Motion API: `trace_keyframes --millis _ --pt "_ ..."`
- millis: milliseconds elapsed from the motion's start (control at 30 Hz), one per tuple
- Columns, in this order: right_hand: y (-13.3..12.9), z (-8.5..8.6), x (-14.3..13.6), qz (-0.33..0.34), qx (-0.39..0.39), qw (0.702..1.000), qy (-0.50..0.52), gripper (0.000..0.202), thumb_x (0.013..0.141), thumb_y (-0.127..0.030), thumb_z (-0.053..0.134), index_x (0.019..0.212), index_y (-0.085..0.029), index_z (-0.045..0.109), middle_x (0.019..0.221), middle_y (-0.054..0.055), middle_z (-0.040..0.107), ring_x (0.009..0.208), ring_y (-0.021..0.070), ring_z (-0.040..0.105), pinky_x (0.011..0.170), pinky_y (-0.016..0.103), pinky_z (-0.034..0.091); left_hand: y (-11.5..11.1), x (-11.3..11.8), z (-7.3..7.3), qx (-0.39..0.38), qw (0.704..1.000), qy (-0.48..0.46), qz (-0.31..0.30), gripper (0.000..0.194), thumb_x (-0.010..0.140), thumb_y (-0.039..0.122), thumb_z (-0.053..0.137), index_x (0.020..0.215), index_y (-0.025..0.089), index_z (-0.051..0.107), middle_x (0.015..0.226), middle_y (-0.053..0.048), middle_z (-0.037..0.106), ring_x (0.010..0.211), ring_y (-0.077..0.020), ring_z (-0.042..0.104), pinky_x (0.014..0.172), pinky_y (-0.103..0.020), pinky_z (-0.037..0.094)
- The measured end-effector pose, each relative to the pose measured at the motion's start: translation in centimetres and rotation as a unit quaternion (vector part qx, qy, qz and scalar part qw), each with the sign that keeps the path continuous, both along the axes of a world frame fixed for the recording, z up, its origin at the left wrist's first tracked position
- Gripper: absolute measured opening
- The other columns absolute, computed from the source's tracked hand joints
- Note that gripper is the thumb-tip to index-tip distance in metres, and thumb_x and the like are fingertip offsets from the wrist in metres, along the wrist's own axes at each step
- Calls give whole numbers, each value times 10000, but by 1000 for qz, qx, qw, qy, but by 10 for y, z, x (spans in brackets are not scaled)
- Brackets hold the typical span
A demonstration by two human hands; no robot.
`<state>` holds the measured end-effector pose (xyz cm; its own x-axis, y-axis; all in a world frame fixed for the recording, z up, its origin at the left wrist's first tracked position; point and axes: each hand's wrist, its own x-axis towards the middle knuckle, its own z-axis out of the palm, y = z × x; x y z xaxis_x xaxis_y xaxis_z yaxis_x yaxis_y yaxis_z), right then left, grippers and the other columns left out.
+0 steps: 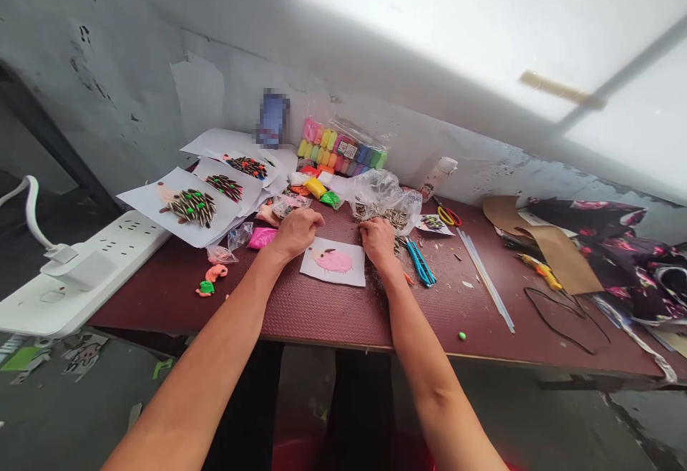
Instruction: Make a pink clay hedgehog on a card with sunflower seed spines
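Note:
A white card (pixel 316 270) with a flat pink clay hedgehog (pixel 335 262) lies between my hands on the table. My left hand (pixel 297 232) is at the card's upper left corner, its fingers curled together; whatever they hold, if anything, is hidden. At the card's right edge, my right hand (pixel 378 240) is closed over striped sunflower seeds, fingertips downward, and I cannot make out what is in them. The seeds (pixel 394 217) spill from a clear plastic bag (pixel 382 190) just beyond it. A pink clay packet (pixel 262 238) lies left of my left hand.
Finished hedgehog cards (pixel 193 206) are stacked at left beside a white power strip (pixel 101 260). Coloured clay packs (pixel 343 149) lean on the wall. A teal utility knife (pixel 420 263), scissors (pixel 449 215), glue sticks (pixel 486 281) and a yellow glue gun (pixel 542 270) lie at right.

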<state>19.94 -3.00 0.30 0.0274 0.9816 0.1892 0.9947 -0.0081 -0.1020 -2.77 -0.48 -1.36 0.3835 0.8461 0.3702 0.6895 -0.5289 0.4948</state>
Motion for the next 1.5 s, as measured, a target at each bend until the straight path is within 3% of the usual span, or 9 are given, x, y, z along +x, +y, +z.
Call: trace_keyframes --millis 233,400,633,767,867,1000,1167,1367,1500 --pt "2 6 0 1 -15 999 -28 260 948 -248 577 1120 -203 765 1113 134 708 1073 264 568 920 350 380 1 3 -9 -15 997 55 -41 305 805 80 493 878 202 763 944 -62 743 949 -214 645 890 -317 514" --pt "4 7 -2 15 -21 999 -29 277 941 -168 533 1073 -198 774 1065 117 733 1023 248 609 885 324 403 2 2 -9 -17 997 62 -50 311 786 77 505 888 197 773 957 -78 731 949 -227 631 894 -337 513" --pt "-5 7 2 -20 -3 1000 24 300 939 -141 494 1069 -194 759 1052 129 707 948 234 641 814 302 422 4 1 -12 -12 997 61 -53 312 779 92 513 875 213 784 945 -69 730 936 -217 623 893 -325 511" --pt "-14 9 7 -20 61 992 106 238 914 -156 499 973 -167 729 999 112 691 921 214 624 830 302 437 5 1 -12 -18 996 63 -52 303 789 105 517 876 212 787 960 -75 729 946 -226 620 893 -336 509" --pt "-22 9 7 11 95 963 251 151 847 -163 536 867 -168 686 914 79 686 836 189 625 782 294 468 5 0 -12 -21 997 57 -48 298 785 110 526 877 217 788 954 -73 729 933 -222 617 900 -342 511" --pt "-35 9 0 59 74 894 438 122 806 -293 604 819 -185 660 788 24 669 684 155 610 668 277 481 6 0 -13 -17 997 56 -48 294 780 118 533 882 219 790 959 -67 733 931 -215 614 908 -335 511" --pt "-46 8 -13 85 40 845 526 240 758 -437 680 788 -203 636 782 23 701 661 137 599 620 256 468 7 0 -14 -14 997 63 -50 307 785 116 522 891 216 792 963 -71 733 930 -216 620 906 -335 510" --pt "-52 12 -21 83 -42 761 642 366 698 -525 749 795 -205 601 870 60 739 627 124 622 552 234 455 7 0 -14 -13 997 64 -46 309 782 116 517 879 214 793 941 -71 737 917 -217 625 872 -322 509" --pt "-53 13 -21 84 -41 763 640 386 702 -546 752 803 -205 603 859 43 714 670 123 607 574 225 458 6 0 -13 -14 997 64 -49 310 787 113 512 881 209 791 954 -75 738 927 -224 626 874 -330 507"
